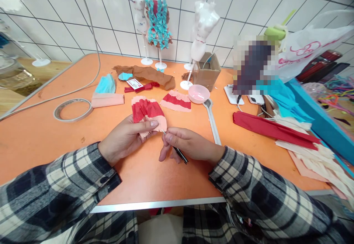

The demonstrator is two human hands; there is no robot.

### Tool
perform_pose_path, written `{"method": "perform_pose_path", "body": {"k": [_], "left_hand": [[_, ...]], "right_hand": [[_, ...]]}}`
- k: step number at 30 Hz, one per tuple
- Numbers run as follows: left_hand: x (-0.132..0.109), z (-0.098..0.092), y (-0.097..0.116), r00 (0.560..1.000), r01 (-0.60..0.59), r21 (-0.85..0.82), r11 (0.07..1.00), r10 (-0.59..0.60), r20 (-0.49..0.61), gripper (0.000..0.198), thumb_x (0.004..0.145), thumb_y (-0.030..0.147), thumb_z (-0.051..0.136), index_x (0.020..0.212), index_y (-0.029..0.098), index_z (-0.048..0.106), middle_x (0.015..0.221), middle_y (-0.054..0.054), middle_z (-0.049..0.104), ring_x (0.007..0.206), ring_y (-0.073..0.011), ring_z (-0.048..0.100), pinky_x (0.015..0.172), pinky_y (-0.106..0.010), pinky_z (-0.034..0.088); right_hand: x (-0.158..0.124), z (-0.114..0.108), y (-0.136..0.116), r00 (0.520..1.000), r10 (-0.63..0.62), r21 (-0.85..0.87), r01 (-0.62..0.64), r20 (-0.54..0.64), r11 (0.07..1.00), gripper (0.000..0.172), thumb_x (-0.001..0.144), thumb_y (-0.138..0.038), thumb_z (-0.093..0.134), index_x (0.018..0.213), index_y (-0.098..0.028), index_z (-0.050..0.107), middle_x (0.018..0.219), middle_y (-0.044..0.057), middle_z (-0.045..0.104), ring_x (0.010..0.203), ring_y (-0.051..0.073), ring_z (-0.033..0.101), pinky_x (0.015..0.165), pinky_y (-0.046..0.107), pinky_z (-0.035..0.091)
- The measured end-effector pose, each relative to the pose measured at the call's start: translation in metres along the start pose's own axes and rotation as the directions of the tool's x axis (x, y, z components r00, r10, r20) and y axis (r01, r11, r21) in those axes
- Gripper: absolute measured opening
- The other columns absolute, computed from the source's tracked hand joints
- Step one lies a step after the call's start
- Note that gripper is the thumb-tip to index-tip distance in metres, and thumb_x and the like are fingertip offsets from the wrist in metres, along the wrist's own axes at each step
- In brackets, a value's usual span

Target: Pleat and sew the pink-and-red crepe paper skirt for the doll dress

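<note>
My left hand (129, 137) pinches a gathered pink and red paper piece (148, 110) with its thumb on the pink lower part. The bottom edge of that piece is jagged with small cuts. In my right hand (188, 142) is a slim dark tool with a thin metal tip (181, 156); the tip touches or nearly touches the right lower edge of the paper. A second pink and red pleated piece (177, 101) lies flat on the orange table just beyond my hands. Beside it sits a pink bowl (198, 94).
Tape roll (73, 110) and folded pink paper (107, 100) lie left. Brown paper (146, 75), mannequins (157, 19) and a cardboard box (207, 70) are at the back. Grey tongs or tweezers (212, 120), red paper (273, 130), phone (233, 94) and a blue bin edge (326, 129) are right.
</note>
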State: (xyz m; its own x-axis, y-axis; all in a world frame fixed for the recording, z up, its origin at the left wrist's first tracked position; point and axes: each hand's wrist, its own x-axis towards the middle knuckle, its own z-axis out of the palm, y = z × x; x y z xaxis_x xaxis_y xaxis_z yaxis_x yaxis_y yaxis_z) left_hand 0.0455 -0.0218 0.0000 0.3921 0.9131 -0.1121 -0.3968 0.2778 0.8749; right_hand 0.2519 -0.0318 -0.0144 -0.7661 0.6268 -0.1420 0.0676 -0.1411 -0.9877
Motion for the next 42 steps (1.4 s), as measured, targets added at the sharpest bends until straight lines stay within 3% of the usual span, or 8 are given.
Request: {"method": "perform_pose_path", "body": {"k": [19, 28, 37, 42], "left_hand": [[-0.0001, 0.001, 0.002, 1.0, -0.001, 0.059, 0.998, 0.001, -0.013, 0.018, 0.071, 0.023, 0.088, 0.073, 0.013, 0.073, 0.069, -0.005, 0.07, 0.066, -0.0162, 0.063, 0.066, -0.026, 0.053], [-0.0011, 0.0008, 0.0048, 0.992, 0.0, 0.005, 1.0, 0.001, -0.13, 0.019, 0.067, 0.018, 0.09, 0.075, 0.012, 0.073, 0.07, -0.002, 0.071, 0.065, -0.0128, 0.064, 0.062, -0.02, 0.056], [-0.0002, 0.0029, 0.0045, 0.998, -0.02, -0.04, 0.999, 0.018, -0.058, 0.012, 0.071, 0.012, 0.086, 0.072, 0.011, 0.074, 0.065, -0.002, 0.07, 0.061, -0.0115, 0.064, 0.061, -0.019, 0.058], [0.0001, 0.0011, 0.0044, 0.992, -0.034, -0.039, 0.999, 0.029, -0.121, 0.014, 0.07, 0.013, 0.087, 0.079, 0.012, 0.076, 0.075, -0.004, 0.075, 0.07, -0.014, 0.068, 0.067, -0.02, 0.059]], "right_hand": [[0.0, 0.0002, -0.0014, 1.0, 0.018, -0.021, -0.018, -0.004, 1.0, 0.034, 0.104, -0.049, 0.046, 0.087, -0.02, 0.045, 0.09, 0.007, 0.077, 0.05, 0.007, 0.055, 0.049, 0.021, 0.045], [0.0003, 0.0003, -0.0019, 1.0, 0.016, -0.025, -0.016, 0.009, 1.0, 0.036, 0.103, -0.051, 0.046, 0.084, -0.02, 0.045, 0.084, 0.005, 0.076, 0.048, 0.007, 0.054, 0.048, 0.02, 0.044], [-0.0001, 0.0009, -0.0014, 1.0, 0.004, 0.023, -0.004, -0.009, 1.0, 0.041, 0.101, -0.061, 0.044, 0.091, -0.021, 0.043, 0.098, 0.01, 0.078, 0.055, 0.01, 0.062, 0.049, 0.021, 0.047], [-0.0008, 0.0008, -0.0015, 1.0, -0.006, 0.015, 0.006, 0.016, 1.0, 0.043, 0.1, -0.062, 0.045, 0.09, -0.021, 0.043, 0.099, 0.011, 0.078, 0.056, 0.009, 0.061, 0.052, 0.022, 0.047]]}}
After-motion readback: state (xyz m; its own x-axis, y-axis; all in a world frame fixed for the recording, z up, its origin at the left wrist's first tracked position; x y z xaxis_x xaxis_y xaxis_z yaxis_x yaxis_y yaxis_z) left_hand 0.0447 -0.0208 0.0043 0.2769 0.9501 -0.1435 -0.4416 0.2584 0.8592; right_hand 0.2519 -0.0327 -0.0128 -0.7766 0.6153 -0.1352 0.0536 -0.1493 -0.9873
